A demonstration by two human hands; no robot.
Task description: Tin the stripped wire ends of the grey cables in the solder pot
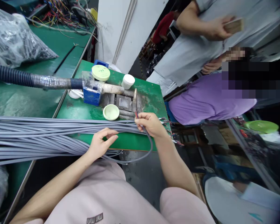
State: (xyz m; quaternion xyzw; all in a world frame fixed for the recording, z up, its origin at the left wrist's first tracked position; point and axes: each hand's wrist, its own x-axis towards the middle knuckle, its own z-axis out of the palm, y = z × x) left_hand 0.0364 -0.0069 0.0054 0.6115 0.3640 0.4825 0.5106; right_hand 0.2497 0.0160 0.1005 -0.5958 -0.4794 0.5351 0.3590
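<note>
A thick bundle of grey cables (37, 137) lies across the green table (149, 93) from the left. My right hand (150, 124) is closed on the end of one grey cable (140, 159), which loops down off the table edge; its thin coloured wires point at the metal solder pot (124, 102). My left hand (101, 143) rests on the bundle with thumb and forefinger pinched together, and I cannot make out anything in them.
A pale green lid (111, 112), a white jar (128, 81), a blue box (91, 95) and a corrugated hose (18, 77) lie around the pot. Stripped cable ends (172, 137) hang off the right edge. Two other people (207, 99) are at the right.
</note>
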